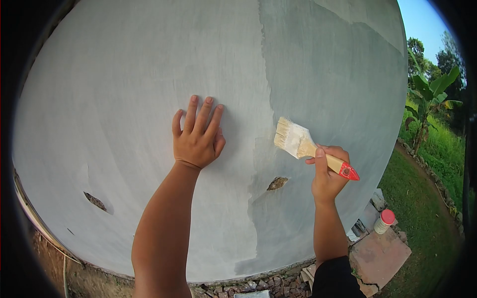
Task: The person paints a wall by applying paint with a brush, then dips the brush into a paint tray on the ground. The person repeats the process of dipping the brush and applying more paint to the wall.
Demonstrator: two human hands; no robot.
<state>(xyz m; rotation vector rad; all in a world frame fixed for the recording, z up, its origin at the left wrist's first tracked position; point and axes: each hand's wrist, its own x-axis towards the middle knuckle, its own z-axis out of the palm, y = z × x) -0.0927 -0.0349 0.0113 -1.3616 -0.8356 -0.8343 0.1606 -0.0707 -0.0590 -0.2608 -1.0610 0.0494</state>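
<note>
Spread flat against the pale grey wall (124,99), my left hand (198,136) has its fingers apart and holds nothing. My right hand (328,171) grips the wooden handle of a wide paintbrush (295,139), whose tip is red. The bristles point up and left, close to the border between the lighter coat and a darker grey-green area (333,89); whether they touch the wall I cannot tell. White paint covers the brush's metal band and part of its bristles. Below the brush, a chipped hole (277,183) shows in the wall.
Another chipped hole (95,201) is at the wall's lower left. A container with a red lid (384,221) stands by a stone slab (380,258) at the lower right. Rubble (283,285) lines the wall's foot. Grass (412,198) and a banana plant (427,102) are at the right.
</note>
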